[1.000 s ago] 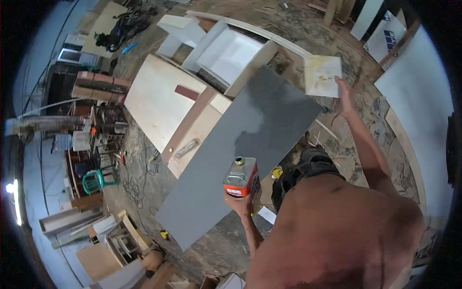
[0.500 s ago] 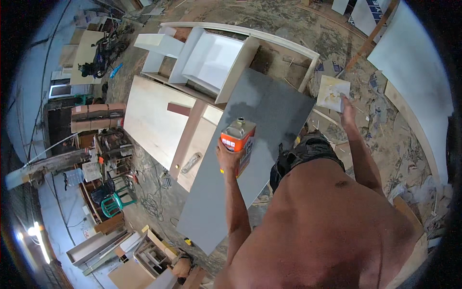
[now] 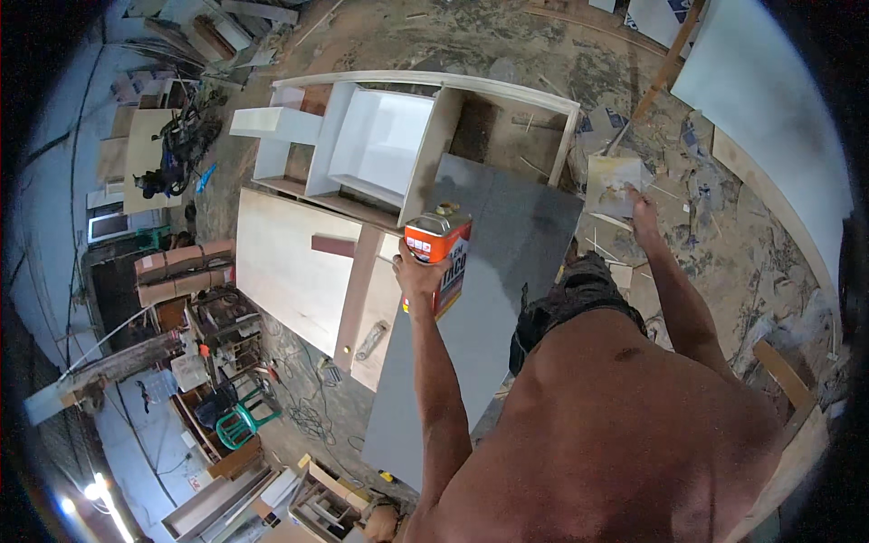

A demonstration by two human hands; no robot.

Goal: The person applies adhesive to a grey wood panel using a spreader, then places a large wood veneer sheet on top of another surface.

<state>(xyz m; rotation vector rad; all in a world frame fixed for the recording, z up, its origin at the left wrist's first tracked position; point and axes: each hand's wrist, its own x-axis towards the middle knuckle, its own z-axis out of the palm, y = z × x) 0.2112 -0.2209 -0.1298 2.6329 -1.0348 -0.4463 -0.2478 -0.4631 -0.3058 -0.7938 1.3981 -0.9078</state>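
My left hand (image 3: 421,276) is wrapped round a rectangular metal can (image 3: 450,271), orange and black with a short round neck on top. The can is upright or slightly tilted over a long grey panel (image 3: 507,217). A darker, wet-looking patch shows on the far part of the panel. Out to the right, my right hand (image 3: 644,215) grips the edge of a flat, squarish pale piece (image 3: 614,188) with yellowish stains. Its fingers are partly hidden behind the piece.
A white open cabinet frame (image 3: 371,145) lies beyond the grey panel. Left of it are a pale wooden panel (image 3: 290,262) and a clear-handled tool (image 3: 369,341). Cables (image 3: 308,421) and a green chair (image 3: 243,425) stand further left. Scraps litter the floor at right.
The can has turned, so more of its front label shows, and it has moved away from me over the panel. The pale piece has tilted slightly in my right hand. The whole view has shifted.
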